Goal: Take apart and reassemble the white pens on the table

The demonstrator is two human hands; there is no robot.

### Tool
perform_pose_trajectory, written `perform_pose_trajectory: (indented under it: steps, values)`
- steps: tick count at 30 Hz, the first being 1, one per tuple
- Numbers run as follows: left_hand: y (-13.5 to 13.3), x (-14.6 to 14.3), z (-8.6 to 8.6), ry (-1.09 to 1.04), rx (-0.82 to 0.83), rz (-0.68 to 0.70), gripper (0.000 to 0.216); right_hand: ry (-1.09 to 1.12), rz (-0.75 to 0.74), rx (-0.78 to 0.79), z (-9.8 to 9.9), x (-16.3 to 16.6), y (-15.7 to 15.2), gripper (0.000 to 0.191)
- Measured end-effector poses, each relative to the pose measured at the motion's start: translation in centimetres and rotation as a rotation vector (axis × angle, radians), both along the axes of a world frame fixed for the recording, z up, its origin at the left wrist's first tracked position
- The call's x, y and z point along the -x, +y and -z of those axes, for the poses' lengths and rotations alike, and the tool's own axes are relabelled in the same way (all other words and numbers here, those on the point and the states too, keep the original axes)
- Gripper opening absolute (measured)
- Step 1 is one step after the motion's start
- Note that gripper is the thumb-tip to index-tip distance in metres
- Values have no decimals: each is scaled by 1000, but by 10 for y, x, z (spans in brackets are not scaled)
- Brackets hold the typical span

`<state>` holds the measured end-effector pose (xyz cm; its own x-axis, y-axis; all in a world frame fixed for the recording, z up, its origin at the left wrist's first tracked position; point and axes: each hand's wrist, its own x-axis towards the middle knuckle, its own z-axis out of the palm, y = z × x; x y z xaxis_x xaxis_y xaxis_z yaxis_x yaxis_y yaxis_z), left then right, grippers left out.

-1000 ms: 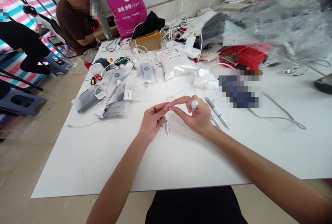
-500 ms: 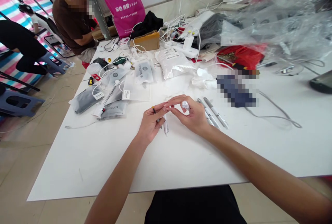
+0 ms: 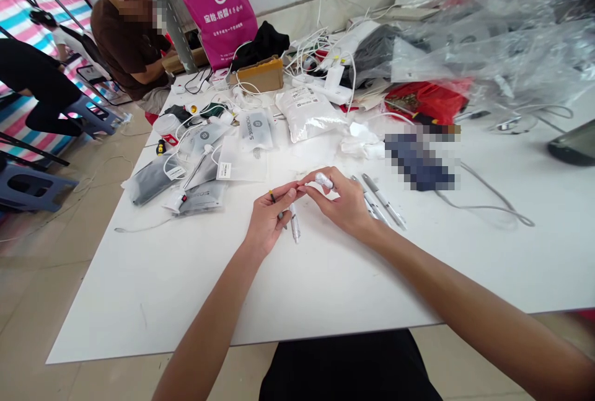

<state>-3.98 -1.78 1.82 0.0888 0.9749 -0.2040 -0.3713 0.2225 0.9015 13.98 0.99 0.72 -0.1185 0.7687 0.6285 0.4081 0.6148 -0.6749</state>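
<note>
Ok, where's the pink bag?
In the head view, upper left of centre, the pink bag stands behind and left of the box, just right of the grey post.

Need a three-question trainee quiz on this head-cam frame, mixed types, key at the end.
1. True or false: the bare left hand and the bare right hand are held close together.
2. Which hand has the short, white-and-clear cylindrical piece among its fingers? A) left hand; B) right hand; C) neither.
3. Fill in: as pictured, the upright magenta bag with white lettering stands to the ____ of the glossy red plastic bag.

Key: 1. True. 2. B. 3. left.
</note>
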Motion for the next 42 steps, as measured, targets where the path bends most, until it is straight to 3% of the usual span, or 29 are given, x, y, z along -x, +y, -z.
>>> perform_pose_trajectory:
  steps: [3, 7, 13, 16, 22, 25, 31, 37, 42]
  values:
    - [-1, 1, -2, 55, -27, -14, 36, 63, 7, 116, -3, 0, 1, 20]
    - [-2, 2, -7, 126, -50, -19, 38, 292, -106, 273, -11, 3, 0, 46]
    - [-3, -1, -9, 229, -145, -11, 44, 435, -208, 410, -15, 7, -3, 56]
    - [-5, -3, -5, 338, -306, -22, 43, 507, -235, 484, -16, 8, -3, 61]
    - [-8, -3, 5, 736, -699, -227, 30, 648, -375, 758, -17, 8, 0, 70]
    - [-8, -2, 7, 765, -795, -267, 29, 626, -415, 800, -14, 4, 3, 69]
    - [-10, -2, 2, 711, -674, -268, 27, 582, -457, 827, -14, -1, 6, 63]
    - [-12, 0, 4, 615, -607, -151, 22, 576, -455, 877, -14, -2, 7, 65]
    - [-13, -1, 1, 598, -598, -196, 20, 584, -491, 895, -13, -2, 6, 63]
